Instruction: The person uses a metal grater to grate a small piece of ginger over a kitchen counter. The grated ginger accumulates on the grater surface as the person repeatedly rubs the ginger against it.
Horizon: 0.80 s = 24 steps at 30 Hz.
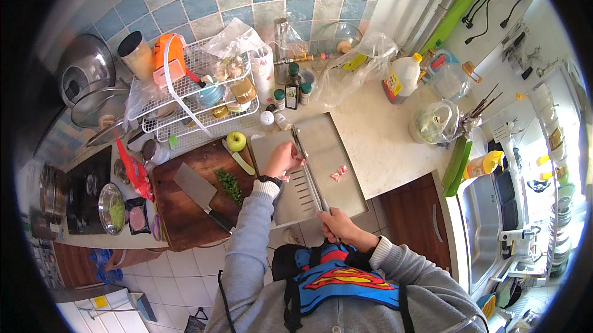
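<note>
A manual lever slicer with a flat metal base (326,136) lies before me at the counter's front edge. My right hand (343,227) is closed around the handle of its long blade (309,173), which is lowered close to the base. Left of the blade, my left hand (280,159) pinches raw pinkish meat (285,177), partly hidden by the fingers and wrist. Several cut bits of meat (338,173) lie on the base right of the blade. Slots run along the plate (296,196) below my left hand.
At left, a wooden cutting board (178,222) bears a cleaver (197,187), chopped green herbs (228,186) and a green apple (236,141). A white wire rack (199,122) and small bottles (293,87) stand behind. The sink (479,226) is at right, beside a yellow spray bottle (484,165).
</note>
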Each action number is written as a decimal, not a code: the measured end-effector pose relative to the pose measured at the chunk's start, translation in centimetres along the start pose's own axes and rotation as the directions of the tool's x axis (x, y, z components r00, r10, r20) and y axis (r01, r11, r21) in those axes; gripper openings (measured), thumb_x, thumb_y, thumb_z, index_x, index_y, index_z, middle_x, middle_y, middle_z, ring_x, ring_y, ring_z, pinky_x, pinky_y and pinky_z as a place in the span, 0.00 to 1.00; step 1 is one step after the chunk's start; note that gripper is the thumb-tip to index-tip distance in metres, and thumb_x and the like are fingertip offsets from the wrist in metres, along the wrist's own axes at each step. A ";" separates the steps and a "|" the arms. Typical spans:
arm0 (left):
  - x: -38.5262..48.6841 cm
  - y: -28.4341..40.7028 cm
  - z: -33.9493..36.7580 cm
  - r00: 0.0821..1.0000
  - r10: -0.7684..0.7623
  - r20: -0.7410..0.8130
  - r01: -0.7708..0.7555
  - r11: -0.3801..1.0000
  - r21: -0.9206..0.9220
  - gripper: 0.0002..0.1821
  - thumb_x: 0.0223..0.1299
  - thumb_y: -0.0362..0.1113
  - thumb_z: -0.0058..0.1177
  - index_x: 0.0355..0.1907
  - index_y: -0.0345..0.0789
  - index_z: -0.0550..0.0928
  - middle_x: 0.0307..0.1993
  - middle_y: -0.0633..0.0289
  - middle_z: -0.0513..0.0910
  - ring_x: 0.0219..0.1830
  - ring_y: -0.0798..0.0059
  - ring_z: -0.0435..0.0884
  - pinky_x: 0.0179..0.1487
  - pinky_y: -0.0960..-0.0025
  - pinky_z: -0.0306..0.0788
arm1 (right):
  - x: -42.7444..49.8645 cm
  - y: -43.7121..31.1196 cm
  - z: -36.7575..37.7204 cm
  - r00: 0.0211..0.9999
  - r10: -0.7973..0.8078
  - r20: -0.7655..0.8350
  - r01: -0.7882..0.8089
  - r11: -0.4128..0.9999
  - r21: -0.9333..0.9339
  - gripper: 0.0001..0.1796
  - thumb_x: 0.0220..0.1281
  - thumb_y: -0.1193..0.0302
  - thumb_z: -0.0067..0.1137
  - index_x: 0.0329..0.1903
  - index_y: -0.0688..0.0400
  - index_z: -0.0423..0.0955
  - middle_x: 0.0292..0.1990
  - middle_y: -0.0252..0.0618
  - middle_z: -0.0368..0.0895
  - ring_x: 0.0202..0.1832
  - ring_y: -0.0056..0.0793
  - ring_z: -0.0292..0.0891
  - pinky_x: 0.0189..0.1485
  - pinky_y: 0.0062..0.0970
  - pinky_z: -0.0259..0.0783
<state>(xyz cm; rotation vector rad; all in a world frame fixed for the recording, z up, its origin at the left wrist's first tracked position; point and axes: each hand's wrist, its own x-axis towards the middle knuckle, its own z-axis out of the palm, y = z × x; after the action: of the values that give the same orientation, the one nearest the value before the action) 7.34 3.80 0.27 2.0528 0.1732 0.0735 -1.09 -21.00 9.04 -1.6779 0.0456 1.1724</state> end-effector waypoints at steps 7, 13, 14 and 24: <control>0.1 -0.1 -0.3 1.000 -0.002 0.021 -0.002 0.982 0.191 0.17 0.37 0.35 0.69 0.27 0.29 0.77 0.27 0.46 0.81 0.30 0.50 0.80 0.36 0.57 0.74 | 1.1 1.9 1.6 0.977 0.047 -0.210 -0.090 0.975 -0.203 0.18 0.66 0.62 0.48 0.25 0.63 0.65 0.13 0.37 0.66 0.14 0.27 0.68 0.13 0.31 0.60; 0.3 -1.6 0.0 0.995 0.101 0.000 -0.097 0.957 0.275 0.19 0.35 0.35 0.70 0.30 0.30 0.76 0.29 0.49 0.81 0.33 0.54 0.81 0.38 0.59 0.74 | 4.9 7.8 1.0 0.915 -0.185 -0.358 -0.023 0.863 -0.505 0.27 0.57 0.57 0.52 0.29 0.77 0.75 0.25 0.66 0.78 0.35 0.58 0.81 0.39 0.48 0.75; 0.4 -1.7 0.3 0.996 0.094 0.000 -0.091 0.964 0.251 0.19 0.35 0.35 0.70 0.28 0.30 0.75 0.29 0.48 0.80 0.33 0.53 0.80 0.37 0.58 0.74 | 5.3 8.1 0.7 0.918 -0.158 -0.364 -0.052 0.862 -0.504 0.28 0.56 0.57 0.52 0.29 0.77 0.75 0.27 0.67 0.78 0.37 0.59 0.80 0.41 0.49 0.74; 0.9 -4.3 -0.4 0.999 0.053 0.003 -0.052 0.980 0.194 0.23 0.35 0.28 0.67 0.39 0.32 0.75 0.29 0.56 0.77 0.30 0.63 0.77 0.35 0.62 0.73 | -2.7 -4.4 -2.7 0.970 -0.094 0.226 0.056 0.984 0.169 0.15 0.67 0.62 0.53 0.35 0.63 0.70 0.21 0.34 0.73 0.20 0.22 0.71 0.21 0.22 0.66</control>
<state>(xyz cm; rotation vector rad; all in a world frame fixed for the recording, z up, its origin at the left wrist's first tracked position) 7.80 6.23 -3.36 2.2526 0.1315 0.0948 1.62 -22.35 14.01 -1.3807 -0.0680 1.2661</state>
